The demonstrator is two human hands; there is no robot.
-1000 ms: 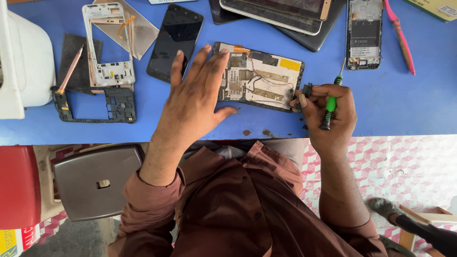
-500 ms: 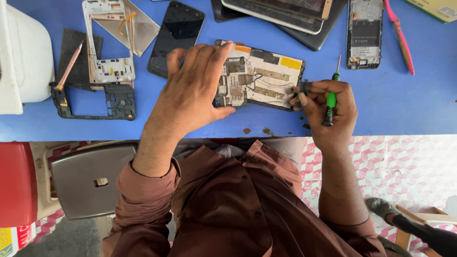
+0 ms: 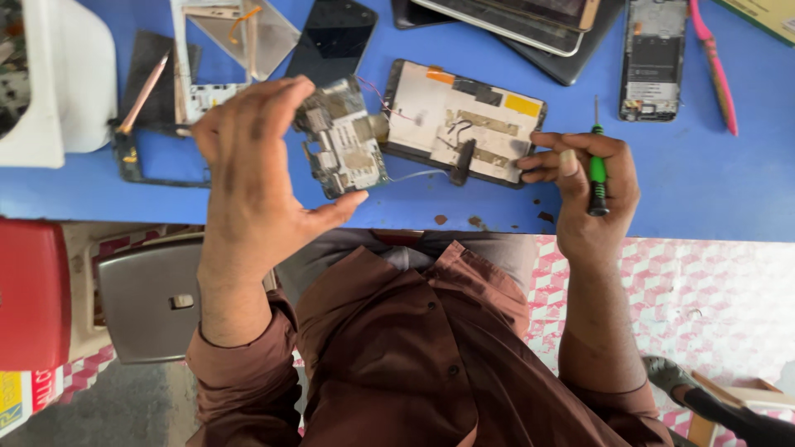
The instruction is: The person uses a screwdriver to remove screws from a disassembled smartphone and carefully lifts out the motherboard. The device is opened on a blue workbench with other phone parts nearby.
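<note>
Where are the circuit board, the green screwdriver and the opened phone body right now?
circuit board (image 3: pixel 344 141), head view, middle of its face.
green screwdriver (image 3: pixel 596 170), head view, green handle.
opened phone body (image 3: pixel 489 116), head view, inner plate.

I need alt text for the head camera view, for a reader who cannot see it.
The left hand lifts a grey circuit board above the opened black phone body on a blue table. The right hand holds a green-handled screwdriver.

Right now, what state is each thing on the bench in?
Circuit board: lifted, held in left hand, wire trailing to phone.
Phone: lying opened, insides exposed.
Screwdriver: held in right hand, tip off the phone.
Second phone: back off.
Black screen: lying flat.
</note>
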